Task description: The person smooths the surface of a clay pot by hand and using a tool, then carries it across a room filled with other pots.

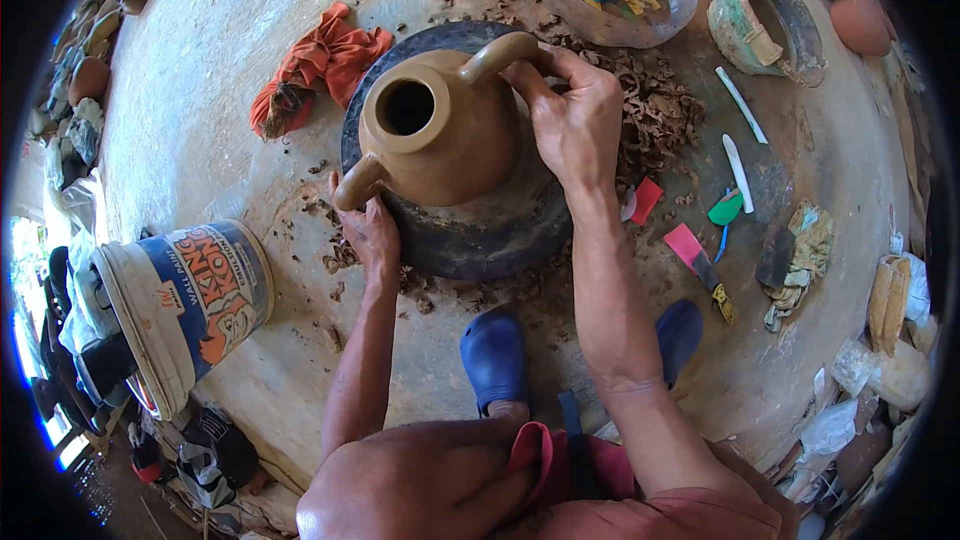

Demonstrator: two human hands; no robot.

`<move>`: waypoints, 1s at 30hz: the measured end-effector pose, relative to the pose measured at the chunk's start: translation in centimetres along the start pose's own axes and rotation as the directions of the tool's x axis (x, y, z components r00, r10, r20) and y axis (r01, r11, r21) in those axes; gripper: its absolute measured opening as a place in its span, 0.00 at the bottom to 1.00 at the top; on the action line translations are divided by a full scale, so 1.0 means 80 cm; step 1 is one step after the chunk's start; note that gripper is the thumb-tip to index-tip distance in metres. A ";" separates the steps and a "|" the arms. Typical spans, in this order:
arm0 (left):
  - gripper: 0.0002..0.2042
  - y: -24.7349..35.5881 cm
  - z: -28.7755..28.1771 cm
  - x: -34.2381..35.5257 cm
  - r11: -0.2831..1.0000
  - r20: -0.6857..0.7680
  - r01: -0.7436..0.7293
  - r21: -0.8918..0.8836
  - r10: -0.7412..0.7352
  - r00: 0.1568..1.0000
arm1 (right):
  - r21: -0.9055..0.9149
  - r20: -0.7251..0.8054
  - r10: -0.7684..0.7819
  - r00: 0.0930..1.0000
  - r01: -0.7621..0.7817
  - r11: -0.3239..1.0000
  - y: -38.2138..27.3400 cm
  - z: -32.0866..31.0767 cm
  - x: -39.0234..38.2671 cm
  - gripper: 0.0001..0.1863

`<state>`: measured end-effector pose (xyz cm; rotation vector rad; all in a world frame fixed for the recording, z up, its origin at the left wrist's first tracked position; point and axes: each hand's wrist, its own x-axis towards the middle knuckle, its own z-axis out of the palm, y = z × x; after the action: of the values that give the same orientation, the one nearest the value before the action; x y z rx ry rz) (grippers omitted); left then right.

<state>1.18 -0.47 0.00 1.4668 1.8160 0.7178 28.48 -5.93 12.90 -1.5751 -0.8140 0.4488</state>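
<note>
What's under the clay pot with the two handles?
A dark round disc shows around the clay pot. The pot covers the spot right beneath it, so I can't see what's there.

Clay jug (468, 155): smooth, satiny; bucket (185, 295): plastic; rag (325, 58): wrinkled cloth; shavings (662, 105): rough, matt.

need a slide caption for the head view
Left hand and right hand at the two handles of a brown clay pot on a dark round disc, brown scraps nearby.
</note>
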 end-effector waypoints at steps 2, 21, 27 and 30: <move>0.30 -0.003 -0.001 0.001 0.996 0.002 -0.068 -0.059 0.068 0.998 | -0.026 0.002 -0.015 1.000 0.015 1.000 0.006 0.001 -0.002 0.14; 0.34 0.007 -0.005 0.003 0.993 0.038 -0.073 -0.092 0.077 0.996 | 0.014 -0.201 -0.031 0.979 0.034 0.999 -0.013 0.010 -0.008 0.11; 0.36 -0.002 -0.007 0.012 0.991 0.021 -0.087 -0.100 0.089 0.996 | -0.099 -0.238 -0.090 0.967 0.068 0.993 -0.016 0.017 -0.009 0.09; 0.36 0.004 -0.002 0.008 0.991 0.026 -0.086 -0.105 0.090 0.996 | 0.060 -0.292 -0.109 0.950 0.132 0.989 0.002 0.021 -0.009 0.10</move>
<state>1.13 0.23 0.24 1.4886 1.6740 0.8165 26.86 -5.27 12.34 -1.4654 -0.6541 0.1546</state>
